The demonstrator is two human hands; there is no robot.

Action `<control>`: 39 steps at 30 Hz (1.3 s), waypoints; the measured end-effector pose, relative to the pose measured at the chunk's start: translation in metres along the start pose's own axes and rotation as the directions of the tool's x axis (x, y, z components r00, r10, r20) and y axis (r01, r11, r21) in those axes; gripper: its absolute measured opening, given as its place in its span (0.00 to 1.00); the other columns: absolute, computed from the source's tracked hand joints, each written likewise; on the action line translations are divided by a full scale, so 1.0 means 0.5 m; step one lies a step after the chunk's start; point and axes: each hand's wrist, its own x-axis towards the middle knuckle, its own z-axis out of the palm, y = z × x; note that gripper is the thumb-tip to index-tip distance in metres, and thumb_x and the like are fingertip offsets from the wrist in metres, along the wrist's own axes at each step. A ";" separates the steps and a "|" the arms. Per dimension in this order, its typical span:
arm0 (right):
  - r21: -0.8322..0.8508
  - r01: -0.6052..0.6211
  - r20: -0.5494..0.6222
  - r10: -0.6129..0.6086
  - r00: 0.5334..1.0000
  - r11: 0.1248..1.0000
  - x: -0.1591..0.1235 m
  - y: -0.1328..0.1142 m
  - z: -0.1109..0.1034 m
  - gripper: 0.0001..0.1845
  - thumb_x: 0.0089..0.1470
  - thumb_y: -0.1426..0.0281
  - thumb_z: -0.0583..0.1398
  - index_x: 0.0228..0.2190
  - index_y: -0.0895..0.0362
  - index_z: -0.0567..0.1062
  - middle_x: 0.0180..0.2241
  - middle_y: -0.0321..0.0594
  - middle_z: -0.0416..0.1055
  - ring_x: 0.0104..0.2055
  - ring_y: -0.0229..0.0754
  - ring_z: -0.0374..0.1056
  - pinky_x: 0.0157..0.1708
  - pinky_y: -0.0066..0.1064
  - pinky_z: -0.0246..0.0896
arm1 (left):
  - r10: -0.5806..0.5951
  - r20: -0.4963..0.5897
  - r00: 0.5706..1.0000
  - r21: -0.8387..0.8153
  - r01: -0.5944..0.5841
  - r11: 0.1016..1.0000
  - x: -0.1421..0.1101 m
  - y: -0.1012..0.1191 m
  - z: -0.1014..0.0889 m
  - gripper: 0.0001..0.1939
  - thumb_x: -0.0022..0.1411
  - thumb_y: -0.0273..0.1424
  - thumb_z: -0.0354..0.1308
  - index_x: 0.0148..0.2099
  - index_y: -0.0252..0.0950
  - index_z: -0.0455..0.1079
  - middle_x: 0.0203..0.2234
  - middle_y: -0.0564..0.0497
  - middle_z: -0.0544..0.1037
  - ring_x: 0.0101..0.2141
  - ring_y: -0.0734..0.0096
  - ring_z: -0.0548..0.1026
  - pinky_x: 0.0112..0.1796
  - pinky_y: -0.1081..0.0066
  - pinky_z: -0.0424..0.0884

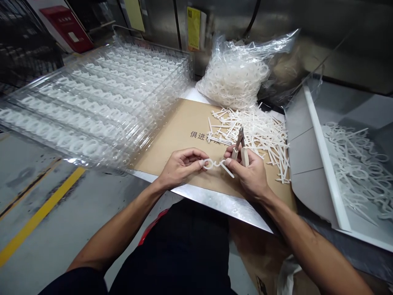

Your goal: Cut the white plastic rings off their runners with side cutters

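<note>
My left hand [184,166] pinches one ring of a white plastic molded part [208,164] between thumb and fingers. The part has ring shapes joined to a thin straight stem and hangs over the cardboard. At its other end, the thumb and finger of my right hand [250,172] grip it too. Cutting pliers [239,143] with pale handles also rest in my right hand, jaws pointing up and away. Beyond that hand lies a pile of loose white plastic stems [258,129].
Stacked clear trays [123,102] filled with white rings stand at the left. A clear bag [235,78] of white rings sits at the back. At the right, a white bin [327,164] holds more ring parts. Printed cardboard [159,143] covers the metal table [221,205].
</note>
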 end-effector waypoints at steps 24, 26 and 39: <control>-0.117 -0.005 -0.017 0.004 1.000 0.993 -0.011 -0.007 0.002 0.15 0.52 0.64 0.72 0.40 0.56 0.81 0.34 0.38 0.76 0.33 0.42 0.71 0.35 0.35 0.67 | 0.447 0.160 0.880 0.487 -0.465 0.740 -0.011 -0.008 -0.004 0.21 0.62 0.28 0.69 0.57 0.40 0.77 0.39 0.47 0.81 0.37 0.69 0.78 0.37 0.71 0.74; -0.111 -0.014 -0.004 0.013 1.000 0.994 -0.013 -0.009 0.003 0.15 0.52 0.63 0.71 0.40 0.56 0.80 0.34 0.39 0.76 0.32 0.42 0.70 0.34 0.35 0.67 | 0.462 0.149 0.874 0.504 -0.469 0.725 -0.011 -0.009 -0.003 0.19 0.63 0.28 0.69 0.56 0.40 0.78 0.38 0.47 0.82 0.36 0.69 0.78 0.37 0.71 0.74; -0.010 0.008 0.273 -0.005 0.962 1.000 -0.038 -0.004 -0.003 0.26 0.65 0.47 0.60 0.49 0.55 0.79 0.39 0.44 0.75 0.35 0.46 0.72 0.37 0.37 0.70 | 0.580 -0.331 0.745 0.397 -0.447 0.801 -0.011 -0.028 -0.004 0.17 0.64 0.28 0.69 0.55 0.42 0.80 0.36 0.50 0.81 0.36 0.71 0.79 0.38 0.70 0.77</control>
